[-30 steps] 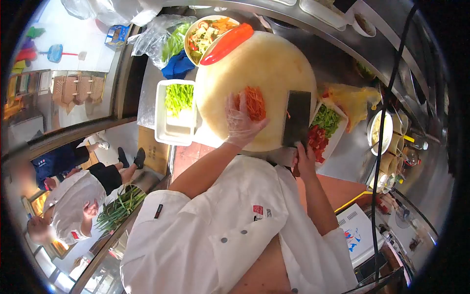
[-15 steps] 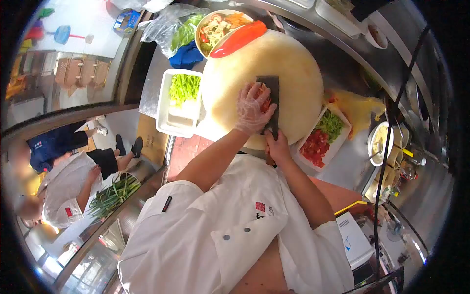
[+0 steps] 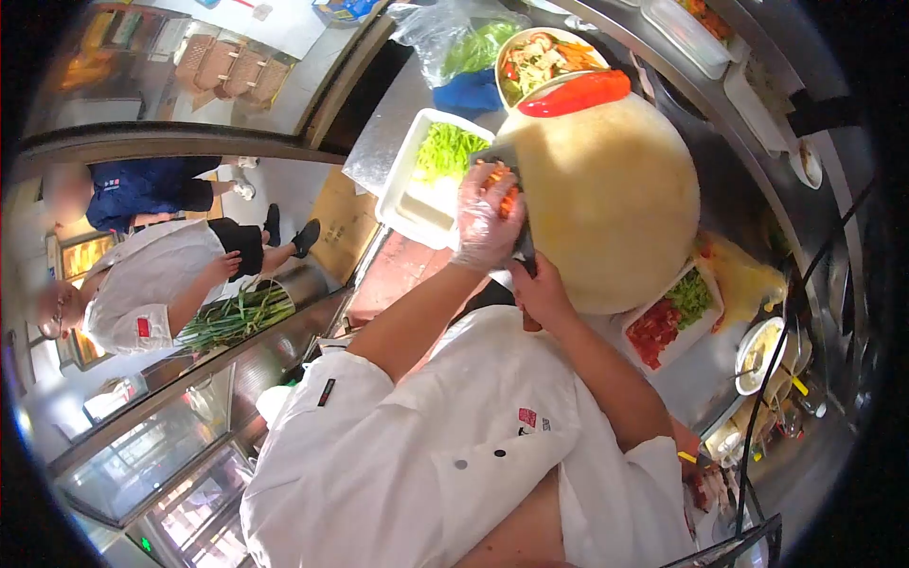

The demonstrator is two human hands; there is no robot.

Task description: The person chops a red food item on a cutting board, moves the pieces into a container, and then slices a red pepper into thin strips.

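My right hand [image 3: 540, 289] is wrapped round the handle of a cleaver [image 3: 526, 227]. Its broad dark blade lies flat at the left edge of the round chopping block [image 3: 615, 199], close to the white tray of green strips [image 3: 447, 150]. My left hand [image 3: 488, 213], in a clear plastic glove, curls over a heap of orange-red shredded vegetable [image 3: 509, 201] on the blade, pressing it there. The exact vegetable is partly hidden by the fingers. A long red pepper [image 3: 578, 93] rests on the far edge of the block.
Beyond the block stands a bowl of mixed shreds [image 3: 542, 62] beside a plastic bag of greens [image 3: 478, 47]. At right sits a tray of chopped red and green pieces [image 3: 674, 317]. Two people stand at left, near a container of long green stalks [image 3: 241, 317]. A black cable [image 3: 781, 350] hangs at right.
Both hands have carried the cleaver and the shreds from the middle of the block to its left edge, beside the tray of green strips. The view has shifted too.
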